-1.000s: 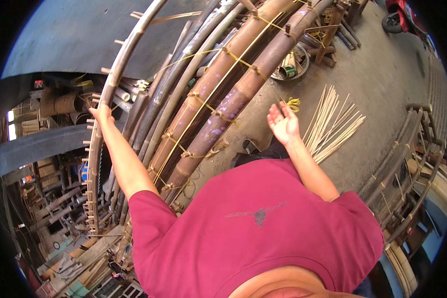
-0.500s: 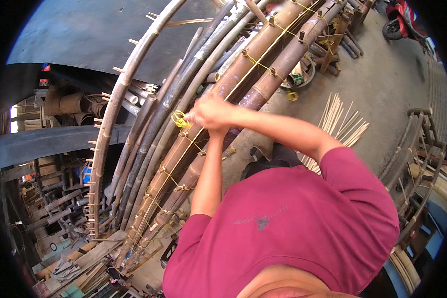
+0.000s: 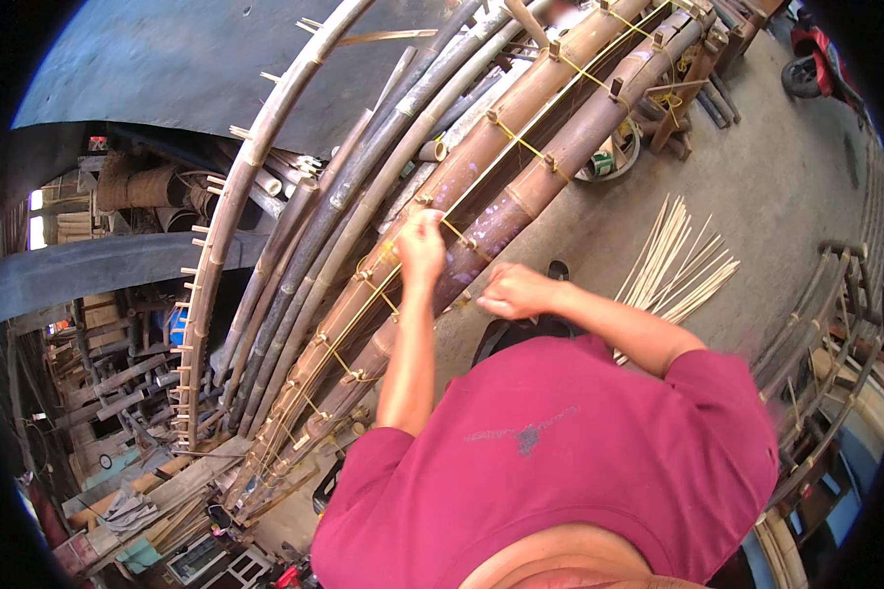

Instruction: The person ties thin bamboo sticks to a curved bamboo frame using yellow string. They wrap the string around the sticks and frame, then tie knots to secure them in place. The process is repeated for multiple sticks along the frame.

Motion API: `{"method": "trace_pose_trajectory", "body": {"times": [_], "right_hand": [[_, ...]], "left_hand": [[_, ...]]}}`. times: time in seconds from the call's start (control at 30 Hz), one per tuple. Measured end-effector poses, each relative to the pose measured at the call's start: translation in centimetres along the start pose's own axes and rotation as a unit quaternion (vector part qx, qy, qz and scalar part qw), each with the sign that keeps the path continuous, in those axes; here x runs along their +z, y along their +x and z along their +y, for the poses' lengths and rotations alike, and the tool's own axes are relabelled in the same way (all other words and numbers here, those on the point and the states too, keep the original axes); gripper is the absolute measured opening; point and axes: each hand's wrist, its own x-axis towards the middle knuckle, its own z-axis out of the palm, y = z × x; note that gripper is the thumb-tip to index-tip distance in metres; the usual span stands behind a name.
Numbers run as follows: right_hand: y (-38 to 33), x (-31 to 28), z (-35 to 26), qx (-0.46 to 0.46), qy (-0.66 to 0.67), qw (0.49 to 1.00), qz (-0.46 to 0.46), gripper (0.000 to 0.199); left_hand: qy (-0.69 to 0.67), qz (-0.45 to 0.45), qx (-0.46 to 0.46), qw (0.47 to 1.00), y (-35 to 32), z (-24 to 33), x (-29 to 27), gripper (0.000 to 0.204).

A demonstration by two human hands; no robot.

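Viewing from the head cam: I'm watching a person in a dark red short-sleeved shirt (image 3: 560, 461) working over two thick brown bamboo poles (image 3: 521, 187) that are lying side by side & running diagonally from lower left to upper right. Thin yellow cord (image 3: 516, 142) is crossing the poles in a zigzag, hooked round small wooden pegs (image 3: 552, 162) sticking out of them.

The left hand (image 3: 420, 243) is resting on the upper pole, fingers (image 3: 424, 221) pinched together at the cord near a peg; whether they are actually gripping the cord I can't tell. The right hand (image 3: 513, 292) is sitting on the lower pole just beside it, fingers curled in a loose fist w/ knuckles up; anything inside it is hidden, so I can't tell what it is clamping. The two hands are near each other but not touching.

To the left, slimmer grey-green bamboo poles (image 3: 363, 187) are leaning alongside, & a pale curved bamboo ladder-like rail w/ short rungs (image 3: 221, 245) is arching past them. On the grey concrete floor (image 3: 776, 187) right of the hands, a fan of thin pale bamboo splints (image 3: 673, 260) is lying spread out. A red vehicle (image 3: 820, 64) is showing at the top right edge, partly cut off.
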Motion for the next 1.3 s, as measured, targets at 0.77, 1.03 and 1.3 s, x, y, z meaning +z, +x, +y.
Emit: {"method": "trace_pose_trajectory", "body": {"times": [0.77, 1.03, 1.3], "right_hand": [[13.8, 15.2, -11.1, 0.084, 0.478, 0.695, 0.531, 0.022], [25.3, 7.6, -6.4, 0.267, -0.374, 0.888, -0.004, 0.061], [12.1, 6.5, -16.3, 0.083, 0.040, 0.987, -0.134, 0.047]], "left_hand": [[0.235, -0.096, 0.013, 0.967, -8.5, -7.9, -12.8, 0.032], [0.102, -0.096, -0.010, 0.990, -7.8, -9.5, -13.1, 0.039], [0.184, -0.030, -0.027, 0.982, -8.5, -8.9, -13.3, 0.034]]}}
